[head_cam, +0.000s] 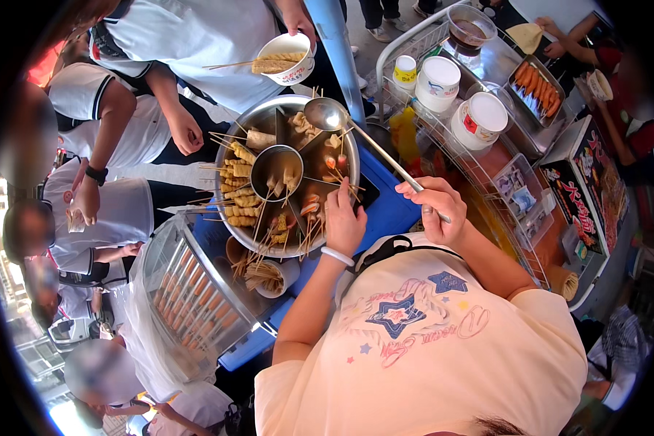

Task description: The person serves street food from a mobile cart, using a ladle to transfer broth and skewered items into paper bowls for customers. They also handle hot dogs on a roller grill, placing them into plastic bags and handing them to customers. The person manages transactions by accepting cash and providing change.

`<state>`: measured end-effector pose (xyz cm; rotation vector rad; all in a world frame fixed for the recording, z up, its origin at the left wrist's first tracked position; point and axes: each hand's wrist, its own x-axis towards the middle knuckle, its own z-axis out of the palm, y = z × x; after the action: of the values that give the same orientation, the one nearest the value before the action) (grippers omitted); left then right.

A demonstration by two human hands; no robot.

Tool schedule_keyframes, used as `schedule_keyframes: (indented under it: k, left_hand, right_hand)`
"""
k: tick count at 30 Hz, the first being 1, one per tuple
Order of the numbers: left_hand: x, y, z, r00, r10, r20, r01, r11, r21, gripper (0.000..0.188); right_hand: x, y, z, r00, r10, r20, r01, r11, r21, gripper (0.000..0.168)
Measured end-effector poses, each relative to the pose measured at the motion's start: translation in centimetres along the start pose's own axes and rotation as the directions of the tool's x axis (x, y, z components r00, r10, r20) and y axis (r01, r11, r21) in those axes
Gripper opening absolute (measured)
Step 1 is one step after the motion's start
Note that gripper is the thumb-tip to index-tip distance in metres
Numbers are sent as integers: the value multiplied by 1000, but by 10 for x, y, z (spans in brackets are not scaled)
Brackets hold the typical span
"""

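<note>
My right hand [436,210] grips the handle of a long metal ladle [384,147]. Its bowl hangs over the far right part of a round, divided metal pot [286,252] of broth. At the pot's near right side, my left hand [346,215], with a white bangle at the wrist, has its fingertips among wooden skewer sticks [354,187]; whether it grips one is unclear. Skewered yellow folded pieces [242,201] line the pot's left compartments. Other compartments hold skewered pieces, and a round well [277,173] sits in the centre.
Across the pot, a person's hand holds a paper bowl [291,73] of skewered food. Sausages fill a covered roller grill [196,294] at left, near a cup of sticks [278,278]. A wire-sided cart [463,169] at right carries stacked bowls [479,120] and a cash box [523,196]. Several people stand around.
</note>
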<state>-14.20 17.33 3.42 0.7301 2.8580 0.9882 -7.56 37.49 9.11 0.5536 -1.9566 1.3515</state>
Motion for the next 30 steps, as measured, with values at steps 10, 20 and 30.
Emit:
schedule_keyframes:
  k: [10, 20, 30]
  left_hand:
    - [106, 14, 33, 981, -9, -195, -18, 990, -137, 47]
    - [24, -5, 12, 939, -5, -343, -11, 999, -45, 52]
    - [72, -2, 50, 987, -157, 28, 149, 972, 184, 84]
  right_hand:
    - [12, -4, 7, 997, -20, -68, 20, 1000, -6, 14]
    - [8, -4, 4, 996, 24, -87, -20, 999, 40, 14]
    - [33, 11, 41, 992, 88, 85, -88, 996, -8, 19]
